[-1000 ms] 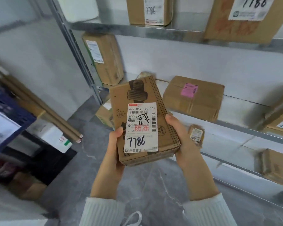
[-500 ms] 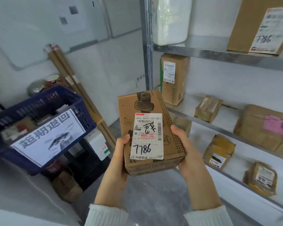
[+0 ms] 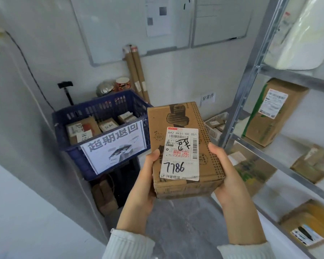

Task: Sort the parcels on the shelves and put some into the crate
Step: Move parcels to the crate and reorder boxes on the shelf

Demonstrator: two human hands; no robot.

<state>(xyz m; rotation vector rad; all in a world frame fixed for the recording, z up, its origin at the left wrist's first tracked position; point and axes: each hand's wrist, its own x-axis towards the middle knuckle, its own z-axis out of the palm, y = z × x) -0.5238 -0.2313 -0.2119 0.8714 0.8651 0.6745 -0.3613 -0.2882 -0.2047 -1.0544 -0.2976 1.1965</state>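
Both forearms extended from the frame's lower edge. The left hand (image 3: 146,186) and the right hand (image 3: 227,177) gripped the parcel (image 3: 183,116) at centre, thumbs on top.

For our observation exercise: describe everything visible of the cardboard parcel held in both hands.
The parcel is a closed, oblong box of brown cardboard, printed with dark drawings and a dotted strip on its right. A white label with barcodes, red print and handwritten 7786 lies on top. Left hand and right hand grip its sides, holding it aloft, right of the blue crate.
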